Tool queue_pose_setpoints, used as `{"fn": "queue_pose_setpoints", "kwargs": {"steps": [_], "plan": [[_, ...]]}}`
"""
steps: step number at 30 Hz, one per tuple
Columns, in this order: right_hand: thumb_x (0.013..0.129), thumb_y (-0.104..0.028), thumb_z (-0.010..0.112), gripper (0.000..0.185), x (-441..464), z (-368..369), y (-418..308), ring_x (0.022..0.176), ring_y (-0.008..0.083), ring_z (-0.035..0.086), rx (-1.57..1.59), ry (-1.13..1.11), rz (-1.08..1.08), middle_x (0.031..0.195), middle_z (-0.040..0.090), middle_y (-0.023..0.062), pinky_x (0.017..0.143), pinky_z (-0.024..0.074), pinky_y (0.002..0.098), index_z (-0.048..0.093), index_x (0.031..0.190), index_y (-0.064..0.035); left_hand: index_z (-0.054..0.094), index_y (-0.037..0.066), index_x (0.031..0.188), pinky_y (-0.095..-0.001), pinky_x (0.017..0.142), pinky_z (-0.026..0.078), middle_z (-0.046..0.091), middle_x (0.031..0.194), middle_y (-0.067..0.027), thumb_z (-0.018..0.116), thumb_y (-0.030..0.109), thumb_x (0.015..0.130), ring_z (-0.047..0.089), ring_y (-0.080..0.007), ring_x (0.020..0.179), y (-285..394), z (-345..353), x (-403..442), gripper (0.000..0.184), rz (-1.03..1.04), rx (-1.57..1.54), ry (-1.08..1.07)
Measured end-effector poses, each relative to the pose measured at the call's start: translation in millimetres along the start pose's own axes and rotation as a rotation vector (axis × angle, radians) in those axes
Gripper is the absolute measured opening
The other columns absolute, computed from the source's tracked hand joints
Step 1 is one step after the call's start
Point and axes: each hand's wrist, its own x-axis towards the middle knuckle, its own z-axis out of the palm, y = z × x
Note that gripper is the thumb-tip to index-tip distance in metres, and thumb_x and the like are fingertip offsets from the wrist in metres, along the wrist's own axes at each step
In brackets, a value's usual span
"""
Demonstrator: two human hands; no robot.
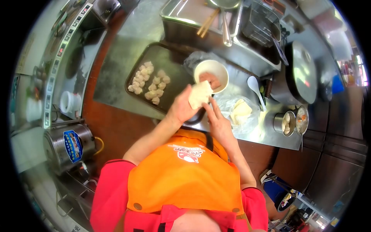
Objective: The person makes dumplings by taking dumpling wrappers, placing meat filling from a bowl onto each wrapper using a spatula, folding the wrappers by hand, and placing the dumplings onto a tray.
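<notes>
Wrappers [200, 95], pale and flat, lie in my left hand [183, 106], whose fingers are mostly hidden beneath them. At their right edge is my right hand [218, 120], its fingers stretched out and apart, near or touching that edge. Just beyond the wrappers stands a white bowl [224, 77] with pink filling [209, 78] in it. Filled dumplings [157, 87] sit in groups on a dark tray [172, 58], left of the bowl. More wrappers [241, 111] rest in a clear plastic bag [252, 120], right of my right hand.
A white spoon [256, 91] lies right of the bowl. Two metal containers [278, 123] stand near the table's right edge. Behind are steel pans [181, 25], chopsticks [208, 22] and a large lidded pot [303, 73]. A steel canister [54, 149] stands at left.
</notes>
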Motion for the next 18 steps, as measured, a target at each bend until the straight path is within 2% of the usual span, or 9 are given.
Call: {"fn": "queue_pose_setpoints", "kwargs": {"steps": [3,6,7,8,9,10,11,16,18], "plan": [[0.079,0.001,0.055,0.051,-6,7,12,0.105,0.0357,0.057,0.071,0.020,-0.031,0.130,0.051,0.0156,0.085,0.0499,0.0381,0.047,0.128,-0.0139,0.037,-0.002,0.135,-0.0417,0.108,0.031,0.045,0.137,-0.0154,0.034,0.035,0.100,0.043,-0.0298,0.126,14,-2,0,0.052,0.042,-0.021,0.024],[0.088,-0.009,0.053,0.029,-10,4,35,0.100,0.0298,0.060,0.381,0.059,0.118,0.119,0.059,0.0134,0.083,0.0505,0.0360,0.055,0.117,-0.0094,0.039,-0.001,0.135,-0.0432,0.108,0.032,0.046,0.136,-0.0151,0.034,0.037,0.099,0.044,-0.0302,0.126,30,1,-5,0.052,0.033,0.001,-0.054],[0.092,-0.018,0.048,0.023,-9,-8,40,0.095,0.0252,0.059,0.569,0.083,0.231,0.113,0.062,0.0115,0.081,0.0509,0.0356,0.058,0.110,-0.0072,0.039,-0.001,0.135,-0.0438,0.108,0.032,0.046,0.136,-0.0151,0.034,0.038,0.099,0.044,-0.0303,0.126,32,0,-7,0.053,0.043,-0.009,-0.060],[0.097,-0.027,0.044,0.029,-6,-21,41,0.090,0.0206,0.059,0.759,0.107,0.345,0.107,0.064,0.0095,0.078,0.0513,0.0352,0.061,0.103,-0.0050,0.039,-0.001,0.135,-0.0444,0.108,0.032,0.047,0.136,-0.0152,0.034,0.039,0.099,0.044,-0.0303,0.126,34,-1,-10,0.054,0.051,-0.018,-0.065],[0.099,-0.042,0.034,0.049,-1,-27,38,0.084,0.0144,0.053,0.989,0.295,0.337,0.104,0.063,0.0070,0.075,0.0489,0.0328,0.063,0.095,-0.0025,0.039,-0.001,0.135,-0.0449,0.108,0.032,0.047,0.135,-0.0152,0.033,0.040,0.099,0.044,-0.0303,0.126,36,-2,-13,0.054,0.057,-0.026,-0.072],[0.099,-0.048,0.032,0.055,6,-31,51,0.081,0.0144,0.052,1.214,0.395,0.169,0.103,0.062,0.0088,0.067,0.0453,0.0280,0.062,0.094,-0.0024,0.039,-0.001,0.135,-0.0454,0.107,0.033,0.047,0.135,-0.0154,0.033,0.041,0.099,0.044,-0.0306,0.126,37,-6,-17,0.055,0.063,-0.013,-0.027],[0.098,-0.051,0.032,0.057,12,-37,59,0.082,0.0136,0.051,1.271,0.509,0.191,0.098,0.061,0.0087,0.062,0.0423,0.0230,0.060,0.093,-0.0016,0.039,0.000,0.135,-0.0458,0.107,0.033,0.047,0.135,-0.0155,0.033,0.042,0.099,0.044,-0.0308,0.126,37,-13,-21,0.056,0.066,0.001,0.016],[0.098,-0.047,0.038,0.050,33,-29,109,0.070,0.0133,0.055,1.702,0.260,0.233,0.086,0.058,0.0065,0.062,0.0428,0.0220,0.059,0.098,-0.0012,0.040,0.000,0.134,-0.0470,0.105,0.036,0.047,0.134,-0.0174,0.033,0.044,0.098,0.045,-0.0337,0.125,31,-51,-38,0.057,-0.046,0.022,0.248],[0.098,-0.041,0.042,0.044,49,-16,103,0.069,0.0133,0.056,1.432,0.332,0.289,0.087,0.059,0.0071,0.063,0.0444,0.0229,0.059,0.102,-0.0007,0.045,0.000,0.130,-0.0484,0.102,0.039,0.052,0.129,-0.0168,0.036,0.044,0.098,0.049,-0.0338,0.121,26,-58,-34,0.055,-0.064,0.025,0.257]]}}
